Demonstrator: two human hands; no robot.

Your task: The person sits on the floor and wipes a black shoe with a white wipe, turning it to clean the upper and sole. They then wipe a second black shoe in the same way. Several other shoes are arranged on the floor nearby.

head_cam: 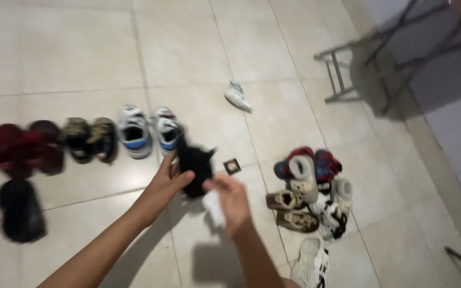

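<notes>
While my left hand (171, 178) grips the black shoe (194, 166), my right hand (231, 198) pinches a white cloth (213, 209) just at its four o'clock. The shoe's long axis runs twelve to six, my left hand nearer. At nine o'clock stand three paired shoes (134, 132); at three, a pile (310, 194), count unclear.

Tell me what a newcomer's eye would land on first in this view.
First, the two hands at centre: the left hand holds up a black shoe while the right hand grips a white cloth beside it. Next, the row of paired shoes lined up on the tiled floor to the left, and the jumbled pile of shoes to the right.
</notes>
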